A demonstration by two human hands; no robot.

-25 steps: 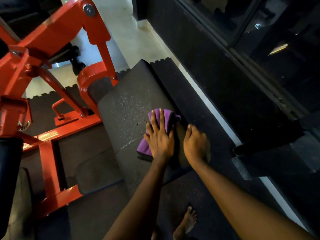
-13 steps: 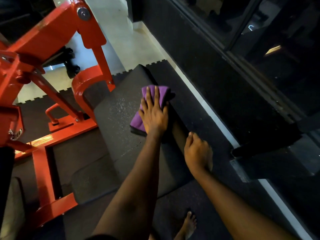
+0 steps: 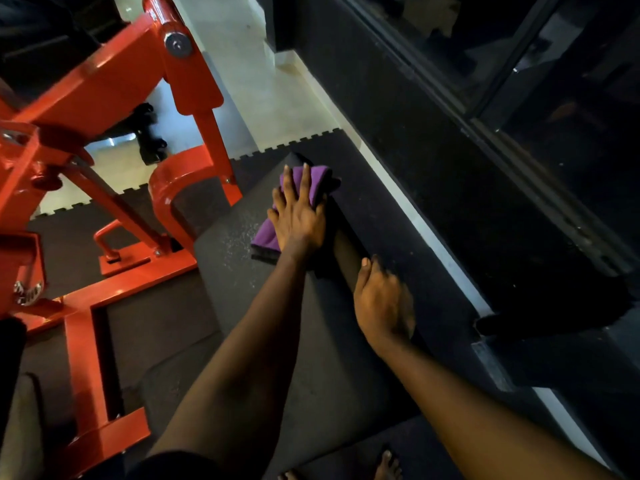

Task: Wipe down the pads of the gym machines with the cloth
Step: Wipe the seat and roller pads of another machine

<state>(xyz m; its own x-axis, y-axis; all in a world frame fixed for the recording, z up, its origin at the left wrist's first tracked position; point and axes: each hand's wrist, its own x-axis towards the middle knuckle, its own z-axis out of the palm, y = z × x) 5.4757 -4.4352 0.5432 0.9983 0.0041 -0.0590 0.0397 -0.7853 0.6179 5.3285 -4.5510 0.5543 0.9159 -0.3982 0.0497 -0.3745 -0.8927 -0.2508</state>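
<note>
Spread flat with straight fingers, the left hand (image 3: 299, 220) presses down on the purple cloth (image 3: 265, 235), holding it by palm pressure alone. The cloth lies folded at the far right corner of the grey pad (image 3: 235, 271), its near end sticking out left of the wrist and its far end showing between the fingertips.

At the far left stands the red machine frame (image 3: 104, 84), its arms and base bars reaching to the pad's left side. The pad slopes from the near middle of the scene towards the far side, with pale specks left of the cloth. The right hand (image 3: 382, 303) rests on the pad's right edge, nearer than the left hand and apart from the cloth. Its fingers drop over the edge, and I cannot tell whether they curl round it. Right of it runs dark floor matting (image 3: 398, 244), then a white stripe (image 3: 433, 237) and a dark wall (image 3: 450, 150). A bare foot (image 3: 388, 465) shows at the near edge.
</note>
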